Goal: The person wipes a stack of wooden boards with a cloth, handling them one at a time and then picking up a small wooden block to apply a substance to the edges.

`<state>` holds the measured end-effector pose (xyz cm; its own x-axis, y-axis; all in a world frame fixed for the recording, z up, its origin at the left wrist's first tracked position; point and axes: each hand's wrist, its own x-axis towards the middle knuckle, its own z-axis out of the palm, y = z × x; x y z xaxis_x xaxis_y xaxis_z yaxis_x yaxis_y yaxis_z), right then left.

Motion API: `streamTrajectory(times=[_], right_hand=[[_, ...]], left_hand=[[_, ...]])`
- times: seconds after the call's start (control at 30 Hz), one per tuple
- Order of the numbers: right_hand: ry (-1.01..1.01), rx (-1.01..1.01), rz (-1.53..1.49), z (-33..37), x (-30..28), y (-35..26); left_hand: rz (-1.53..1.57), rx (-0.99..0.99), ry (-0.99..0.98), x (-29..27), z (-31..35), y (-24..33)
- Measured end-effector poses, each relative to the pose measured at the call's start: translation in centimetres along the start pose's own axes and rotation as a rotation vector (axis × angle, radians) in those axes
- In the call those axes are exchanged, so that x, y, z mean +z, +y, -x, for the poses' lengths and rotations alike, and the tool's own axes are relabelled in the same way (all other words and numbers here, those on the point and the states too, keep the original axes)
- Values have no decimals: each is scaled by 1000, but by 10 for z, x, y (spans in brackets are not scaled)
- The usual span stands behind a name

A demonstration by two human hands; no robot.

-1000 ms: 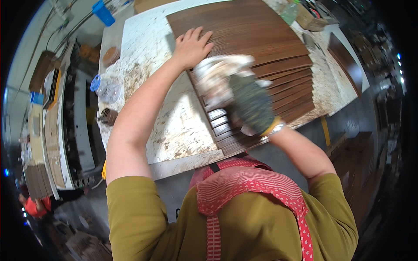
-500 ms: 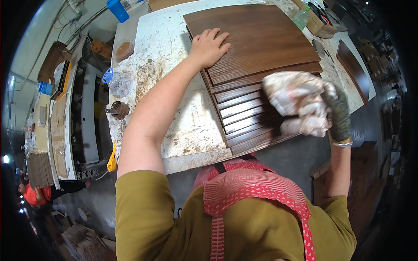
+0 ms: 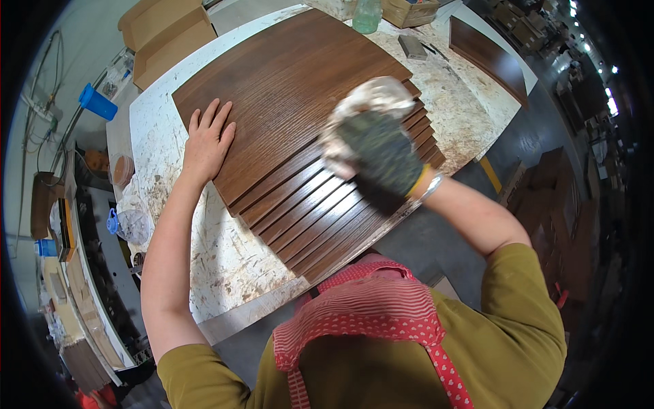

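A stack of dark brown wood-grain panels (image 3: 286,88) lies on the worktable, its near edges stepped back one above another. My bare left hand (image 3: 208,146) rests flat, fingers spread, at the left edge of the top panel. On my right hand (image 3: 381,150) is a dark green glove, blurred by motion. It is closed around a crumpled white cloth (image 3: 383,92) with brownish stains. Glove and cloth are over the right part of the stack, near the stepped edges. The gloved fingertips are hidden, and whether the cloth touches the wood cannot be made out.
The white worktable (image 3: 218,266) is smeared with brown stains. On it are a grey block (image 3: 412,48), a green bottle (image 3: 368,17) and a separate brown panel (image 3: 487,58) at the far right. An opened cardboard box (image 3: 167,41) and a blue cup (image 3: 99,102) stand at the far left.
My right hand has swung the cloth inward from beyond the panels' right side to over the stack. My left hand stays flat on the top panel. The whole view has turned.
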<state>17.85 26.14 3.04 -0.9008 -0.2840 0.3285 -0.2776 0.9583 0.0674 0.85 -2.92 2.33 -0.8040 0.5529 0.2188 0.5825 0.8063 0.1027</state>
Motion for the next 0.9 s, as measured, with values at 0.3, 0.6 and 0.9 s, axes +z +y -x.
streamTrajectory(times=[0.3, 0.6, 0.9], right_hand=[[-19, 276, 105, 24, -25, 192], [311, -153, 159, 19, 6, 144], [223, 580, -534, 55, -95, 204]], left_hand=[[16, -76, 21, 6, -2, 16], [57, -85, -5, -7, 8, 16], [-187, -116, -63, -17, -6, 32]])
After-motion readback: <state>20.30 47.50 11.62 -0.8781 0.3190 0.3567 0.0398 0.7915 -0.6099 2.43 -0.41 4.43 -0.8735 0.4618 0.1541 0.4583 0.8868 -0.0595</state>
